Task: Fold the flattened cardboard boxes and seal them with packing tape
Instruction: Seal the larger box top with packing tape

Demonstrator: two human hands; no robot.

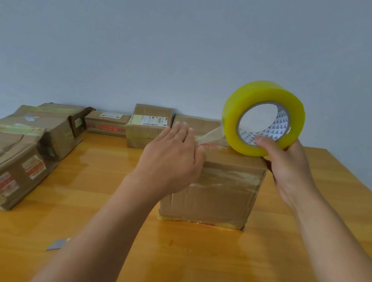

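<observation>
Several taped boxes (7, 160) ring the table (101, 200); right hand (287, 168) grips tape roll (263, 118), flat left hand (173, 158) presses box (220, 192).

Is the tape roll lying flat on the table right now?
No, the right hand holds the tape roll upright above the box.

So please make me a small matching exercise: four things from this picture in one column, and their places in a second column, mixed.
Things:
1. tape roll
2. left hand
3. grey blade
4. labelled box

Places:
A. flat on the table, near left
B. held up in the right hand
C. at the back, by the wall
D. pressing the tape strip onto the upright box

Pairs: 1-B, 2-D, 3-A, 4-C
</observation>
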